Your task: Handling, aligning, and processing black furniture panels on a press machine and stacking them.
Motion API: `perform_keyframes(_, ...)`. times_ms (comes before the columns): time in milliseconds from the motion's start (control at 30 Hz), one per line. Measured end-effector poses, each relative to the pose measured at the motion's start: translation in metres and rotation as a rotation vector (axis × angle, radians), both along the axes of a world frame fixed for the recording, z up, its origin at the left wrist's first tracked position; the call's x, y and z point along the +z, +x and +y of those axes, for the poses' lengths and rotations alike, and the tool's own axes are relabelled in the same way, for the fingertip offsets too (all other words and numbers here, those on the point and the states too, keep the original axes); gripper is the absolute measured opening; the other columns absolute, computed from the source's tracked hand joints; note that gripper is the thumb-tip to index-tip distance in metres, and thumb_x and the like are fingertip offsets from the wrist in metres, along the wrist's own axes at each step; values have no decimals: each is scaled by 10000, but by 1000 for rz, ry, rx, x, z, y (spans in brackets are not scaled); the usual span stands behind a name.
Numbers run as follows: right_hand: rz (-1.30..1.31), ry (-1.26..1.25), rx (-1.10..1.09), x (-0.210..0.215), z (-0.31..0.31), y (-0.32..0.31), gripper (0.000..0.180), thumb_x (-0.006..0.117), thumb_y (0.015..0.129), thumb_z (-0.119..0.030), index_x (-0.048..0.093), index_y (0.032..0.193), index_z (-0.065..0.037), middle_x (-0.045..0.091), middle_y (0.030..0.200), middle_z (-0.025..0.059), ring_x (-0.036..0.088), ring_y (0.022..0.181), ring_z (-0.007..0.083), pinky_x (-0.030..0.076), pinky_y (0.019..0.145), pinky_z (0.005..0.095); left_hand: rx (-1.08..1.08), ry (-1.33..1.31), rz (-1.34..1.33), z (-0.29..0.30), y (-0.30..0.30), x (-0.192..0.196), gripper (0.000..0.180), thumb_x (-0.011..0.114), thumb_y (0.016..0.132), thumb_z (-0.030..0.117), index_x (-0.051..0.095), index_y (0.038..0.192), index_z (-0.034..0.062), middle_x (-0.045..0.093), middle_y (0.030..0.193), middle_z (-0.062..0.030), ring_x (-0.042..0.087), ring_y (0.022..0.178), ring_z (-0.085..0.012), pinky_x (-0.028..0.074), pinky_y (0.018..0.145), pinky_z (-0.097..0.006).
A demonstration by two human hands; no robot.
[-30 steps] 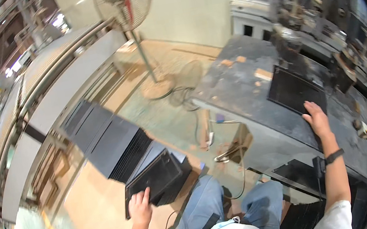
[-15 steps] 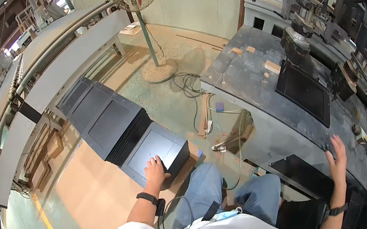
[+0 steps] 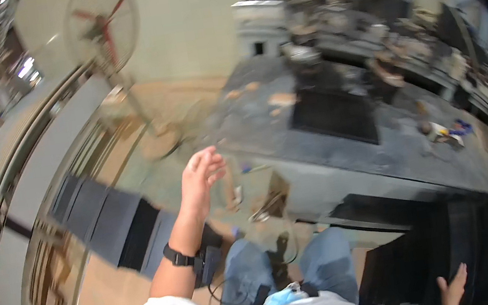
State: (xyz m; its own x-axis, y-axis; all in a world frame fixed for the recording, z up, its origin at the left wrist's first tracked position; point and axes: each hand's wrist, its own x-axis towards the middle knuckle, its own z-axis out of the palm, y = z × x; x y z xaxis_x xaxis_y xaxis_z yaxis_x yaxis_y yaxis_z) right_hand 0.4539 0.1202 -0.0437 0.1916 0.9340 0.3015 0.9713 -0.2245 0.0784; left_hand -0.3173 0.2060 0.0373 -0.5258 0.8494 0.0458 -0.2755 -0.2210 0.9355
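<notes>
My left hand (image 3: 200,175) is raised in front of me, between the stacked dark panels and the grey worktable (image 3: 255,144). Its fingers are slightly bent and apart, with nothing seen in them. Low at the right, my right hand (image 3: 453,289) is beside dark panels (image 3: 396,269), thumb and fingers spread; contact with them cannot be made out. Stacks of dark framed panels (image 3: 111,218) stand on the floor at my left, partly behind my forearm. A single black panel (image 3: 334,116) lies flat on the worktable by the machine. Motion blurs the picture.
A machine with motor heads (image 3: 381,70) runs along the worktable's far side. Small wooden pieces (image 3: 282,100) lie on the table. A pedestal fan (image 3: 103,31) stands at the far left, near a long conveyor-like machine (image 3: 57,140). Cables trail over the floor by my knees.
My left hand has left the panel stack and moved up toward the worktable. My right hand has dropped from the table's edge to the dark panels. The view has turned right.
</notes>
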Motion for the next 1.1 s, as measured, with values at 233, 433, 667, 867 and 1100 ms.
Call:
perform_keyframes(233, 53, 133, 105, 37, -5, -138, 730, 692, 612, 10, 444, 1299, -12, 455, 1361, 169, 391, 1290, 354, 242, 1088, 520, -132, 45, 1614, 161, 118, -53, 620, 644, 814, 448, 527, 1258, 30, 451, 1349, -164, 365, 1289, -345, 322, 1033, -525)
perform_keyframes(433, 182, 342, 625, 118, 33, -193, 508, 600, 598, 73, 607, 1098, -20, 636, 1090, 164, 599, 1046, 355, 466, 920, 442, -110, -302, 1850, 196, 177, -51, 901, 396, 816, 722, 338, 1424, 59, 331, 1460, -148, 245, 1376, -303, 133, 1099, -592)
perform_keyframes(667, 249, 419, 948, 141, 194, -306, 468, 642, 634, 27, 619, 1079, -114, 659, 1065, 86, 637, 960, 269, 514, 819, 366, -113, 54, 1723, 190, 139, -52, 738, 557, 779, 623, 537, 1206, 21, 495, 1184, -158, 457, 1108, -329, 286, 1051, -476)
perform_keyframes(867, 149, 413, 1047, 91, 281, -342, 456, 667, 659, -34, 604, 1101, -122, 653, 1054, 51, 619, 963, 251, 497, 816, 356, -41, 263, 1892, 37, 99, -64, 439, 666, 641, 155, 602, 1074, 131, 527, 908, -77, 525, 870, -260, 449, 724, -364)
perform_keyframes(1100, 140, 101, 1034, 34, 366, -368, 470, 652, 791, -386, 588, 1173, -121, 568, 1264, 46, 485, 1216, 269, 394, 972, 494, 166, -98, 1852, -182, 41, -60, 342, 625, 637, 112, 680, 972, 150, 552, 845, -26, 557, 801, -217, 453, 665, -335)
